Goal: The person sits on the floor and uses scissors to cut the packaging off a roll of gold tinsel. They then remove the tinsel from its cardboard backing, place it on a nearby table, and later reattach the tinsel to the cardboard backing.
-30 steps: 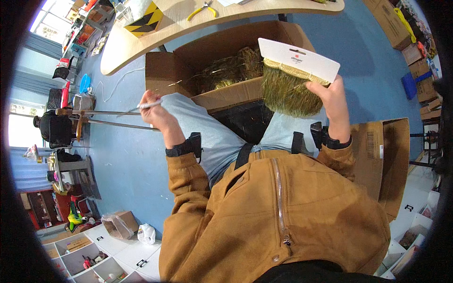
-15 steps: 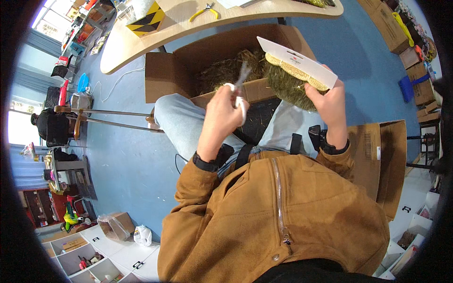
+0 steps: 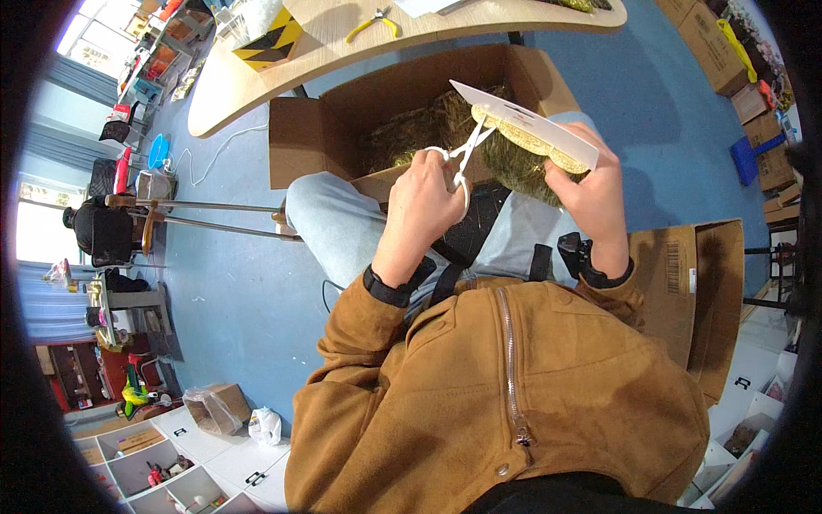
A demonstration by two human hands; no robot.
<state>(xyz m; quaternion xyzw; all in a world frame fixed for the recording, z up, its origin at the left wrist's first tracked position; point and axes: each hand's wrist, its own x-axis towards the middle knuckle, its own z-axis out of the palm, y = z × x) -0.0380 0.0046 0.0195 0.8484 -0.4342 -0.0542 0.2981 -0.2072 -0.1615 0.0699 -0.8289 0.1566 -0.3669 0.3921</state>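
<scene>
My left hand (image 3: 417,206) is closed around white-handled scissors (image 3: 467,158), whose blades stand apart. Their tips reach the left end of a gold band (image 3: 518,141) fixed along a white card (image 3: 535,122). Below that band hangs a fringe of greenish-brown dry strands (image 3: 509,167). My right hand (image 3: 592,190) pinches the card and band at the right end, thumb in front. Whether the blades touch the band I cannot tell. Just beyond my knees, a cardboard box (image 3: 297,141) holds a heap of similar strands (image 3: 415,128).
A curved wooden table (image 3: 330,43) stands ahead, carrying yellow-handled pliers (image 3: 375,24) and a black-and-yellow striped holder (image 3: 272,47). Another cardboard box (image 3: 670,274) is close at my right. Metal rails (image 3: 223,206) extend on the left. Farther left, a person (image 3: 103,227) sits.
The scissors have moved right and up to the band's left end, with their blades now spread. The card with its fringe has shifted slightly left and down in my right hand.
</scene>
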